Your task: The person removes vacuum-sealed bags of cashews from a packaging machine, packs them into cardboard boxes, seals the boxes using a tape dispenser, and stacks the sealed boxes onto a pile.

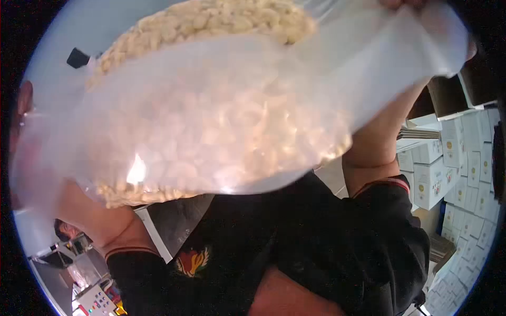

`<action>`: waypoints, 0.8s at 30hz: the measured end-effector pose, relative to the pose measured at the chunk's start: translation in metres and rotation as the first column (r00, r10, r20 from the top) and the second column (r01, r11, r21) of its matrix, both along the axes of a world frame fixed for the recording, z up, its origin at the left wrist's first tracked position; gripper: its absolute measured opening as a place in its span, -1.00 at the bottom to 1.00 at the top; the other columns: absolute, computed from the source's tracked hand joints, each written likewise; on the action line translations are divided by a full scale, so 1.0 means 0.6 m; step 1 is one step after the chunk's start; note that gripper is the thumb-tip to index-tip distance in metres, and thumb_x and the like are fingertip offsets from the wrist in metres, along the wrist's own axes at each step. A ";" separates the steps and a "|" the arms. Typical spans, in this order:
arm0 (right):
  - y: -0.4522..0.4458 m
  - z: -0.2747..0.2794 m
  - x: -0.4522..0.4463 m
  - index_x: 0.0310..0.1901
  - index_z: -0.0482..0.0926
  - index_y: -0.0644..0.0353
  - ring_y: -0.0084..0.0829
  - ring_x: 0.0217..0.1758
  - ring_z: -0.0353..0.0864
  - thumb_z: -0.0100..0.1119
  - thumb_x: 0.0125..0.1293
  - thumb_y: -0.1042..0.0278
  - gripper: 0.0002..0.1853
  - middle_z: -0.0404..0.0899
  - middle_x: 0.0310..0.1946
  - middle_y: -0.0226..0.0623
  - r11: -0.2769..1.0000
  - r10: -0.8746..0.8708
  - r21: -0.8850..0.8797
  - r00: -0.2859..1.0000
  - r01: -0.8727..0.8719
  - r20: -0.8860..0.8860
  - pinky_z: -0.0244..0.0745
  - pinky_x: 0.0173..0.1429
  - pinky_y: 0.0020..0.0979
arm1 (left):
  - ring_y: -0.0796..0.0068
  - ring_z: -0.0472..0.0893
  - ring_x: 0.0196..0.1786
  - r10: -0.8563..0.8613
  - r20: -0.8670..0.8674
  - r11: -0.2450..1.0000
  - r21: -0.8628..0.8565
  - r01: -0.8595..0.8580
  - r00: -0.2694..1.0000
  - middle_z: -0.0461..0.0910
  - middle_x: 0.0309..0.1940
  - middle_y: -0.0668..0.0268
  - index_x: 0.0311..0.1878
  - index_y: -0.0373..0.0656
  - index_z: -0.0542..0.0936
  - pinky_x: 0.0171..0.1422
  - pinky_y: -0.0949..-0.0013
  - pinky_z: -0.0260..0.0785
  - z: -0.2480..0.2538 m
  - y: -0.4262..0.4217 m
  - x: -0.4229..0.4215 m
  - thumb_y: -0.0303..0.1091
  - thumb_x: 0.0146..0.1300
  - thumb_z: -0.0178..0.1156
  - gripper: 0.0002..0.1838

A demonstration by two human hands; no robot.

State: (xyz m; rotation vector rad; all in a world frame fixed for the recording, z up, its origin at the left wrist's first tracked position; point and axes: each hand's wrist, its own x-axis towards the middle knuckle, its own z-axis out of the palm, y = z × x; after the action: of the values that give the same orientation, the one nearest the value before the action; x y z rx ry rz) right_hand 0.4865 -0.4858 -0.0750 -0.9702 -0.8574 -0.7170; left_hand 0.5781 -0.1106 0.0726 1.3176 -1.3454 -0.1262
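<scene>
A large clear plastic bag [221,126] of pale, curved nuts that look like cashews stretches across most of the view, held up close to the camera. My left hand [23,100] grips its left end; some fingertips show at the edge, and the rest is blurred behind the film. At the upper right, my right hand [406,4] is closed on the gathered, mostly nut-free end of the plastic. Part of that hand is covered by the film or cut off by the frame. The nuts bulge in the middle, and light glints off the plastic.
White printed cartons [435,179] are stacked along the right side, with flattened cardboard [419,132] near them. A control panel with coloured buttons [96,301] stands at the lower left. Another person [67,229] is partly visible there. Above is a pale ceiling with a dark fixture [78,58].
</scene>
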 end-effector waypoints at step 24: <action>-0.381 -0.363 -0.283 -0.45 0.48 0.27 -0.52 -0.52 0.40 -0.12 0.56 0.17 -0.57 0.47 -0.57 -0.31 0.664 -0.545 -0.102 0.385 0.741 -0.745 0.21 -0.47 -0.49 | 0.56 0.29 -0.58 0.250 -0.757 0.954 0.084 -0.289 0.604 0.33 -0.64 0.42 -0.48 -0.10 0.42 -0.43 0.39 0.15 -0.520 -0.691 0.012 -0.06 0.40 0.10 -0.62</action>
State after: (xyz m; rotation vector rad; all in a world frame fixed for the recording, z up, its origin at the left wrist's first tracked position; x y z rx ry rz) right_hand 0.3169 -0.7142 -0.2926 -1.2367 0.4089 -0.9665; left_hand 0.5856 -0.5250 -0.2395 1.1989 -0.4034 -0.3944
